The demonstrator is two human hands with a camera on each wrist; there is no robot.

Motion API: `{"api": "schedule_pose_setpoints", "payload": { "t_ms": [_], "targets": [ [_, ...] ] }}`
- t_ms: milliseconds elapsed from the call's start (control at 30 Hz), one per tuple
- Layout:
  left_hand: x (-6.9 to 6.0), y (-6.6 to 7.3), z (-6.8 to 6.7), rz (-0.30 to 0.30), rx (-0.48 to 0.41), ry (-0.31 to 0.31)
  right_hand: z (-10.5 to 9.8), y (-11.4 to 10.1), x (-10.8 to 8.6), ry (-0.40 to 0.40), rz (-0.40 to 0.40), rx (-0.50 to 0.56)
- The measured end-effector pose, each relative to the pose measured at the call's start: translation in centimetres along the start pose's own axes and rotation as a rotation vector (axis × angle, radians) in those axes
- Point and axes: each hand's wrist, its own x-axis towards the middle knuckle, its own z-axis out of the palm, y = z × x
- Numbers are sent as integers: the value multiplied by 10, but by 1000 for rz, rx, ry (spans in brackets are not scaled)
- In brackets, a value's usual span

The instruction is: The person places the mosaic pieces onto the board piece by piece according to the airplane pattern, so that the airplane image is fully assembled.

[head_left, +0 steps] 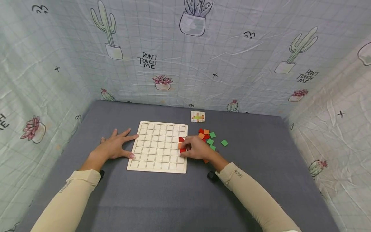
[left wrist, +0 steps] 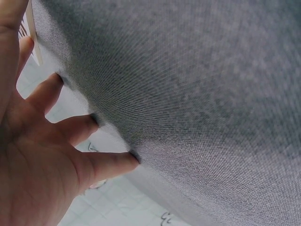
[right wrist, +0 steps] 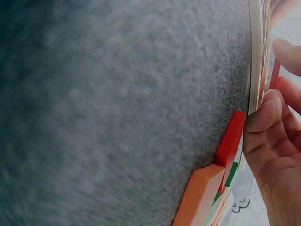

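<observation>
A pale gridded square board (head_left: pixel 155 151) lies flat on the grey cloth. My left hand (head_left: pixel 114 146) spreads its fingers at the board's left side, thumb and forefinger touching the edge, the other fingertips on the cloth. At the board's right column, my right hand (head_left: pixel 197 147) pinches a red square tile (right wrist: pixel 275 74) between thumb and fingers, against the grid. Just beyond it in the same column sit an orange tile (head_left: pixel 180 145) and another red tile (head_left: pixel 181 139). The right fingers partly cover these tiles.
Right of the board lie loose red, orange and green tiles (head_left: pixel 210 141), partly behind the right hand. One green tile (head_left: pixel 224 142) lies apart. A small card with a coloured grid pattern (head_left: pixel 197 116) lies beyond the board. Printed fabric walls (head_left: pixel 179 64) surround the grey surface.
</observation>
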Motion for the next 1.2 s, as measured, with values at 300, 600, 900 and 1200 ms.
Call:
{"api": "schedule_pose_setpoints", "payload": {
  "t_ms": [300,600,900,1200],
  "targets": [
    [-2,2,0,-1,-11,-6,2,1,2,-8,31,15],
    [-3,2,-1,0,-18,-11,5,0,4,-2,34,0],
    [-3,0,0,1,-16,-10,6,-2,5,-8,58,-15],
    [-4,0,0,4,-12,-12,8,-4,6,-12,73,-31]
  ]
}}
